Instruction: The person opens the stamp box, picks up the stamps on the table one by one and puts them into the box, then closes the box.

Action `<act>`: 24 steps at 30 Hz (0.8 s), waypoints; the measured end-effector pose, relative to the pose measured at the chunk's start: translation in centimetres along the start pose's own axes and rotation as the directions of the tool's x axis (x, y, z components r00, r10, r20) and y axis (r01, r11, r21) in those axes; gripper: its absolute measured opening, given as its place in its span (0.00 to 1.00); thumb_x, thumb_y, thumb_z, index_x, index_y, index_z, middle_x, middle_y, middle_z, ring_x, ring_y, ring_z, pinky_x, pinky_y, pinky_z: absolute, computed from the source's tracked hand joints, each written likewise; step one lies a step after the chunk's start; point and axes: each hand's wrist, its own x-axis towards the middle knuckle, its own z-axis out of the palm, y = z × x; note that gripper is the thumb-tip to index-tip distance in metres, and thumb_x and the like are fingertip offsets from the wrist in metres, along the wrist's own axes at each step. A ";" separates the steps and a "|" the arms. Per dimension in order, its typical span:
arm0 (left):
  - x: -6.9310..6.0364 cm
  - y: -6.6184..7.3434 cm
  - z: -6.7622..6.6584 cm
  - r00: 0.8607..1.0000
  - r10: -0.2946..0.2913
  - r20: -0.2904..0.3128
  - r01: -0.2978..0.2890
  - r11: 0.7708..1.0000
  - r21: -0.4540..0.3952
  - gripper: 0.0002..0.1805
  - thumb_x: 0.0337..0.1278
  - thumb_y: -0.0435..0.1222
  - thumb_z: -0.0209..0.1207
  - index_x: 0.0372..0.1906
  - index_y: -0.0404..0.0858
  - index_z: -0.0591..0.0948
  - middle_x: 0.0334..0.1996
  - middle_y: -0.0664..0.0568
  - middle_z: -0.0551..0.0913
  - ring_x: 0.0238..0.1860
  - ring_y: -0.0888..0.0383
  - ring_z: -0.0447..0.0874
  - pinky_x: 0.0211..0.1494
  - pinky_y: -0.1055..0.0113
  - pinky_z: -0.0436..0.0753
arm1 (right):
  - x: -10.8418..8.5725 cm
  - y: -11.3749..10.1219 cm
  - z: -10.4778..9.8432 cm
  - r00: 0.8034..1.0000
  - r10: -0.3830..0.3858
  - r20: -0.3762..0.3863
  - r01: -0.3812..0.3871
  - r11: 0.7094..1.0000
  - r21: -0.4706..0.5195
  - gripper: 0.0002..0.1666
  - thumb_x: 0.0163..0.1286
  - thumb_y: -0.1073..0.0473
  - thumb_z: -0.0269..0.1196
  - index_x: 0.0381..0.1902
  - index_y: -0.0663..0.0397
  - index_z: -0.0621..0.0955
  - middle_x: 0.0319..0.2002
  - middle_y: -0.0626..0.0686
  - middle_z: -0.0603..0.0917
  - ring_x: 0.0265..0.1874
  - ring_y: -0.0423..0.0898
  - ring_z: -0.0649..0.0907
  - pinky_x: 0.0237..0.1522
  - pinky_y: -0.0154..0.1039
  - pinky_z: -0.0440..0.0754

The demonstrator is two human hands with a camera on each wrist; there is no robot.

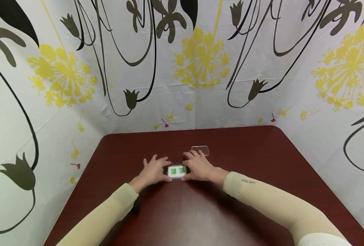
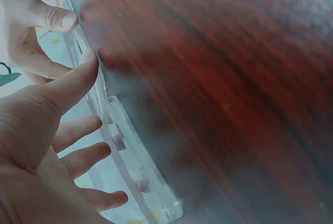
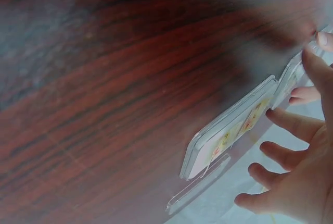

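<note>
A small clear plastic case [image 1: 176, 171], showing two green squares on white, lies flat on the table between the hands. My left hand [image 1: 151, 173] holds its left end, thumb at the near edge and index finger at the far edge; the other fingers spread outward. At the right end my right hand [image 1: 198, 167] grips the case likewise. A second clear case [image 2: 143, 169] lies beside it under the left hand's spread fingers. Beneath the right hand is another case [image 3: 229, 135] with small yellow and red pictures, mostly hidden in the head view.
A clear plastic lid [image 1: 204, 150] lies on the table just beyond the right hand. The dark red-brown table [image 1: 246, 147] has rounded far corners. Patterned white cloth [image 1: 197, 112] hangs around its back and sides.
</note>
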 end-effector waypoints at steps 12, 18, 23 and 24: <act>1.2 1.8 -1.3 0.999 0.023 -0.031 -0.024 0.999 -0.045 0.39 0.55 0.61 0.67 0.70 0.50 0.76 0.73 0.46 0.68 0.76 0.34 0.51 0.66 0.23 0.44 | -1.0 2.0 -1.2 0.999 -0.004 -0.047 0.006 0.999 0.038 0.38 0.65 0.29 0.63 0.65 0.45 0.80 0.70 0.58 0.70 0.71 0.61 0.64 0.67 0.69 0.56; 2.3 3.1 -1.5 0.998 0.045 -0.054 -0.048 0.997 -0.057 0.38 0.57 0.60 0.66 0.71 0.49 0.75 0.73 0.45 0.67 0.76 0.34 0.51 0.66 0.23 0.44 | -1.6 3.3 -1.8 0.998 0.019 -0.060 -0.016 0.999 0.041 0.39 0.66 0.29 0.62 0.66 0.46 0.79 0.70 0.57 0.70 0.70 0.59 0.65 0.67 0.70 0.55; 3.3 3.6 -1.3 0.995 0.056 -0.079 -0.061 0.996 -0.058 0.38 0.58 0.60 0.66 0.70 0.49 0.76 0.73 0.45 0.67 0.76 0.34 0.52 0.66 0.23 0.45 | -2.0 4.3 -1.9 0.997 0.025 -0.076 -0.021 0.999 0.048 0.38 0.67 0.28 0.61 0.65 0.45 0.80 0.70 0.55 0.69 0.70 0.57 0.65 0.68 0.70 0.54; 3.4 3.7 -1.3 0.995 0.060 -0.082 -0.065 0.996 -0.062 0.37 0.58 0.60 0.66 0.70 0.49 0.76 0.73 0.45 0.67 0.76 0.34 0.52 0.66 0.23 0.45 | -2.1 4.5 -2.0 0.997 0.030 -0.075 -0.026 0.998 0.050 0.38 0.67 0.28 0.61 0.65 0.44 0.80 0.70 0.54 0.69 0.70 0.57 0.65 0.68 0.70 0.54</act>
